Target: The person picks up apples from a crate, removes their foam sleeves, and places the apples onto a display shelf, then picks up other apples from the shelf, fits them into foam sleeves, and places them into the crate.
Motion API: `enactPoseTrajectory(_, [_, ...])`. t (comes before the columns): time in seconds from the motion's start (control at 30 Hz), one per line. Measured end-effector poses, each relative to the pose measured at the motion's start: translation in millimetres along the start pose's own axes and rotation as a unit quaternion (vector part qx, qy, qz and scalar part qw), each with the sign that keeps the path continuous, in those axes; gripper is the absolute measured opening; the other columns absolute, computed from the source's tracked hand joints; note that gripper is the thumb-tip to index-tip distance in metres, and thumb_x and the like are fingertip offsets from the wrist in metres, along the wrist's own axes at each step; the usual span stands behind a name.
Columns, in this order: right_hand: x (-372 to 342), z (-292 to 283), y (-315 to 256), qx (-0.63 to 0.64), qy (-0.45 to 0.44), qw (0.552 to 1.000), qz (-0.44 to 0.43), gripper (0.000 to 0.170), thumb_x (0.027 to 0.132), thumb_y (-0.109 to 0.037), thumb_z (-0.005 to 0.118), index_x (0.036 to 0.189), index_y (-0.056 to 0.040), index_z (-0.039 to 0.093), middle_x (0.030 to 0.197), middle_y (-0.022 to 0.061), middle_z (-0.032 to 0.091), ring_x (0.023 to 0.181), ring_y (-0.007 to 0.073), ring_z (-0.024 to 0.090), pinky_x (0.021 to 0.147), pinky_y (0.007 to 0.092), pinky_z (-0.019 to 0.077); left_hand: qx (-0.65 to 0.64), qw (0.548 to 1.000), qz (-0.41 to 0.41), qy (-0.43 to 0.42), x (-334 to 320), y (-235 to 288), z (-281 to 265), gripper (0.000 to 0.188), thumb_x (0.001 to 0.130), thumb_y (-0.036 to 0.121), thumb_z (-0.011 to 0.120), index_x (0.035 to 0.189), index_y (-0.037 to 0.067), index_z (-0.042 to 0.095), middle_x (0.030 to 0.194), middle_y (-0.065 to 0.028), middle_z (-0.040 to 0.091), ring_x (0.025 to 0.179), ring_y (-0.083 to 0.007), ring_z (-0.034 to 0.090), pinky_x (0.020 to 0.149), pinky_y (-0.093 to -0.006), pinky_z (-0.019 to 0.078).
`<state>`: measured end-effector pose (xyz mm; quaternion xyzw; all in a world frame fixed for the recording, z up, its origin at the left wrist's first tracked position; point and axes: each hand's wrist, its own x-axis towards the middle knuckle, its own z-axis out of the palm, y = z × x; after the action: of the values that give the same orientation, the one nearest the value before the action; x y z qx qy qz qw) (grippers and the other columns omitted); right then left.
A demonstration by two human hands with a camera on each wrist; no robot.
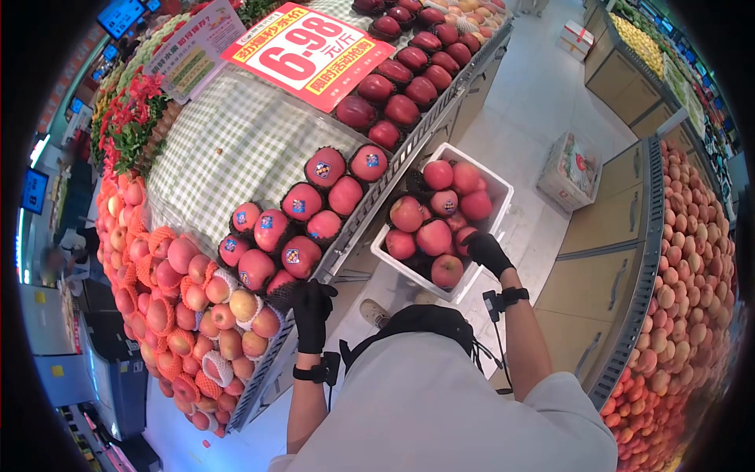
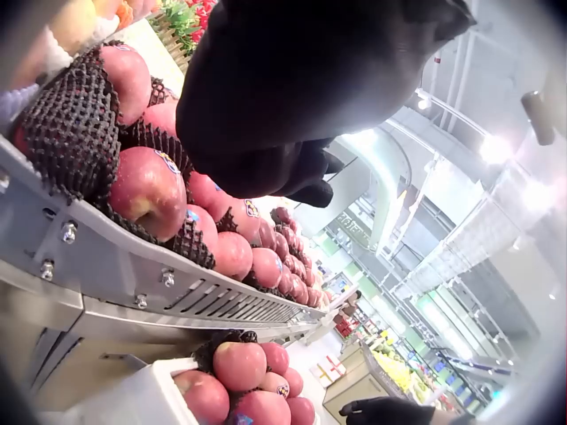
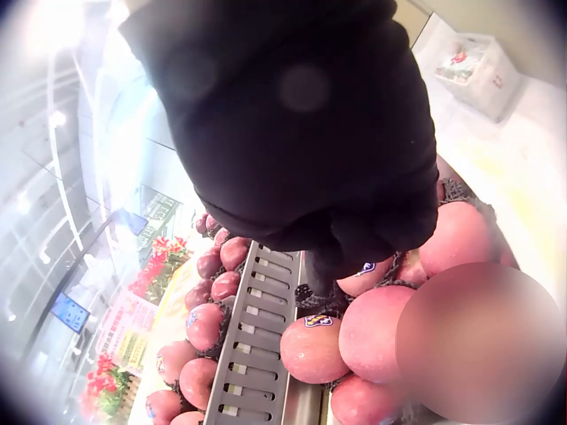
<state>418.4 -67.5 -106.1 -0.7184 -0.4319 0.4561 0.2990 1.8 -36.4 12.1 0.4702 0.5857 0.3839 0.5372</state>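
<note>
Both hands wear black gloves. My left hand [image 1: 312, 315] is at the front rail of the fruit stand, beside a red apple in a black foam net [image 1: 281, 285]. In the left wrist view its loosely bent fingers [image 2: 310, 188] hang in front of the stickered apples [image 2: 151, 190], with nothing seen in them. Over a white foam box [image 1: 503, 193] of red apples, my right hand [image 1: 489, 253] grips an apple [image 1: 465, 236] at the box's right side. The right wrist view shows that stickered apple [image 3: 365, 278] between thumb and fingers, partly hidden by the glove.
Behind the rail [image 1: 370, 197] lie rows of stickered apples [image 1: 300, 201] and darker apples [image 1: 402, 110] on a checked cloth [image 1: 228, 141]. A red price sign [image 1: 307, 55] stands above. Another fruit stand [image 1: 676, 283] is at the right, with a white box [image 1: 570, 173] on the floor near it.
</note>
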Motion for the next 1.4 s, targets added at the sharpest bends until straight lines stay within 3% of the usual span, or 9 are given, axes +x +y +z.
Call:
enactPoseTrajectory(0.07, [11, 2, 18, 0.118, 0.008, 0.993, -0.03, 0.018, 0.08, -0.009, 0.065, 0.097, -0.0051, 0.068, 0.086, 0.0117, 0.069, 0.078, 0.0225, 0.067, 0.069, 0.0329, 0.0533, 0.011, 0.999, 0.017, -0.029, -5, -4, 5, 0.048, 0.104, 0.038, 0.045, 0.082, 0.001, 0.066, 0.059, -0.0018, 0.054, 0.049, -0.0077, 0.046, 0.048, -0.0244, 0.0349])
enactPoseTrajectory(0.3, [54, 44, 12, -0.1, 0.147, 0.943, -0.282, 0.047, 0.078, -0.014, 0.072, 0.122, -0.0056, 0.059, 0.12, 0.0167, 0.062, 0.105, 0.0352, 0.062, 0.087, 0.0447, 0.0518, -0.037, 0.999, 0.012, -0.012, -25, -21, 20, 0.04, 0.103, 0.034, 0.049, 0.091, -0.002, 0.062, 0.083, -0.0092, 0.066, 0.061, -0.0125, 0.057, 0.055, -0.0268, 0.0444])
enactPoseTrajectory(0.4, [32, 34, -96, -0.134, 0.004, 0.989, -0.063, 0.073, 0.073, -0.024, 0.079, 0.137, -0.0071, 0.048, 0.133, 0.0186, 0.053, 0.121, 0.0362, 0.053, 0.1, 0.0463, 0.0454, -0.045, 0.999, -0.002, 0.009, -34, -24, 21, 0.039, 0.103, 0.034, 0.049, 0.092, -0.002, 0.062, 0.086, -0.0103, 0.067, 0.063, -0.0132, 0.058, 0.057, -0.0274, 0.0458])
enactPoseTrajectory(0.5, [84, 81, -61, -0.084, 0.054, 0.959, -0.266, 0.096, 0.066, -0.034, 0.083, 0.145, -0.0062, 0.036, 0.138, 0.0199, 0.047, 0.128, 0.0379, 0.047, 0.105, 0.0456, 0.0419, -0.048, 0.999, -0.007, 0.02, -41, -28, 19, 0.04, 0.103, 0.033, 0.05, 0.092, -0.003, 0.063, 0.086, -0.0106, 0.068, 0.063, -0.0133, 0.058, 0.057, -0.0275, 0.0459])
enactPoseTrajectory(0.57, [90, 100, -78, -0.157, 0.134, 0.937, -0.282, 0.094, 0.066, -0.036, 0.083, 0.143, -0.006, 0.037, 0.139, 0.0201, 0.046, 0.123, 0.0394, 0.051, 0.103, 0.0479, 0.0439, -0.05, 0.998, -0.008, 0.029, -44, -30, 18, 0.04, 0.103, 0.033, 0.05, 0.092, -0.003, 0.063, 0.085, -0.0106, 0.067, 0.064, -0.0133, 0.058, 0.057, -0.0275, 0.0459])
enactPoseTrajectory(0.7, [126, 137, -57, -0.334, 0.141, 0.923, -0.129, 0.103, 0.064, -0.044, 0.083, 0.145, -0.0069, 0.031, 0.142, 0.0243, 0.039, 0.121, 0.0429, 0.052, 0.1, 0.0515, 0.0458, -0.052, 0.997, -0.015, 0.053, -52, -27, 17, 0.041, 0.103, 0.033, 0.05, 0.091, -0.003, 0.064, 0.083, -0.0105, 0.067, 0.063, -0.0133, 0.058, 0.057, -0.0276, 0.046])
enactPoseTrajectory(0.9, [129, 144, -61, -0.347, 0.116, 0.929, -0.057, 0.098, 0.062, -0.046, 0.084, 0.139, -0.006, 0.037, 0.131, 0.0222, 0.049, 0.118, 0.0395, 0.054, 0.096, 0.0489, 0.0476, -0.045, 0.996, -0.024, 0.073, -58, -32, 7, 0.041, 0.103, 0.033, 0.05, 0.09, -0.003, 0.065, 0.081, -0.0102, 0.067, 0.062, -0.0134, 0.058, 0.057, -0.0276, 0.0461])
enactPoseTrajectory(1.13, [112, 118, -80, -0.146, 0.21, 0.917, -0.306, 0.076, 0.065, -0.027, 0.081, 0.127, -0.0036, 0.046, 0.121, 0.0178, 0.056, 0.106, 0.035, 0.06, 0.09, 0.047, 0.0509, -0.067, 0.994, -0.022, 0.086, -56, -33, 9, 0.041, 0.102, 0.032, 0.05, 0.088, -0.003, 0.065, 0.08, -0.0099, 0.066, 0.062, -0.0131, 0.057, 0.057, -0.0273, 0.0462])
enactPoseTrajectory(1.4, [46, 68, -127, 0.138, 0.0, 0.986, -0.094, 0.048, 0.08, -0.019, 0.075, 0.119, -0.0052, 0.052, 0.107, 0.0099, 0.061, 0.095, 0.0255, 0.063, 0.083, 0.0405, 0.0528, -0.057, 0.998, -0.003, 0.014, -38, -23, 26, 0.031, 0.099, 0.027, 0.055, 0.094, -0.002, 0.062, 0.085, -0.0102, 0.066, 0.066, -0.0138, 0.059, 0.059, -0.0274, 0.0467])
